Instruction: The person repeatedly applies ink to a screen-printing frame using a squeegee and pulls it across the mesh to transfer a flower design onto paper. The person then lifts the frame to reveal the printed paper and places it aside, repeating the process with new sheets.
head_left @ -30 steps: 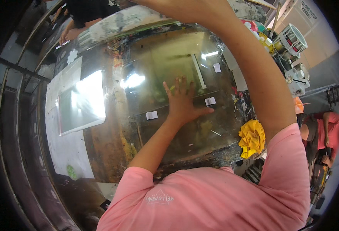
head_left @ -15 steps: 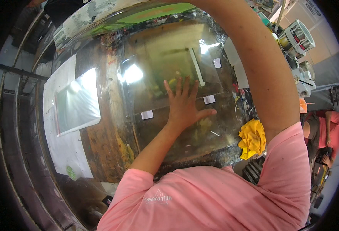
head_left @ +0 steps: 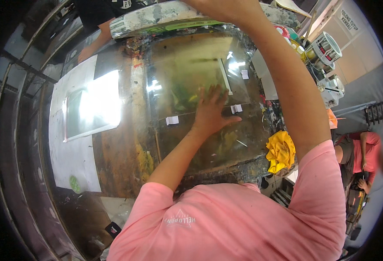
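Observation:
My left hand (head_left: 211, 109) lies palm down on a clear, glossy sheet (head_left: 187, 139) over the brown worktop, fingers stretched and thumb out to the right. Around it sit small folded white tabs (head_left: 172, 120) and a thin white strip (head_left: 225, 76). My right arm reaches far forward; my right hand (head_left: 228, 9) is at the top edge, beside a paint-smeared frame (head_left: 156, 18) with a green underside. Its fingers are cut off by the picture's edge, so its grip is hidden.
On the left, a shiny clear-covered sheet (head_left: 87, 108) rests on white paper (head_left: 72, 163). A crumpled yellow cloth (head_left: 280, 151) is at the right edge. Cans (head_left: 324, 50) stand far right. A co-worker's arm (head_left: 96, 45) reaches in far left; another person (head_left: 361, 152) is at right.
The frame's bar at the top now looks narrower, with less green showing. A co-worker's arm has come into view at the far left. My left hand stays flat on the sheet.

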`<state>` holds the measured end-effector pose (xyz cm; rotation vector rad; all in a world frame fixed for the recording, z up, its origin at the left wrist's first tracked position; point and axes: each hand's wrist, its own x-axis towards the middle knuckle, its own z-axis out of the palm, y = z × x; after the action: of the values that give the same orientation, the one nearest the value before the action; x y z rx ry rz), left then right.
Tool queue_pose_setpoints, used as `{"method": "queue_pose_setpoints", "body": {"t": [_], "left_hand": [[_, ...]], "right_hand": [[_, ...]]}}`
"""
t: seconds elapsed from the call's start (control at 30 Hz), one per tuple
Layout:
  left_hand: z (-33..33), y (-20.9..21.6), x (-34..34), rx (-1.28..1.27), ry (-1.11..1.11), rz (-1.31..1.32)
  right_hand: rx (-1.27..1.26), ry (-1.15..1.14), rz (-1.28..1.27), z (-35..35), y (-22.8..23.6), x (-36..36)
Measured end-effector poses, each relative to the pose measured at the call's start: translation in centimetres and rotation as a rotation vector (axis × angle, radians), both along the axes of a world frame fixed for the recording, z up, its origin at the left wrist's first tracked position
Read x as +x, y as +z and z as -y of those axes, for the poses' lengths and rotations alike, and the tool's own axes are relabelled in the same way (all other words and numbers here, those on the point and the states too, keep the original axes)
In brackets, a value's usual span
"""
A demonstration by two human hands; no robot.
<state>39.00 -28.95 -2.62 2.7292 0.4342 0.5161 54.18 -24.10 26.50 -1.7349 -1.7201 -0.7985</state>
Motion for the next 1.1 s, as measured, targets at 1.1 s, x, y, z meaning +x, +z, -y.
{"method": "queue_pose_setpoints", "body": {"t": [1.1], "left_hand": [[-4.1,-0.9,-15.5,-0.207,0.609,0.126]], "right_hand": [[-0.798,0.138,-0.193,-13.4,-21.6,11.2]]}}
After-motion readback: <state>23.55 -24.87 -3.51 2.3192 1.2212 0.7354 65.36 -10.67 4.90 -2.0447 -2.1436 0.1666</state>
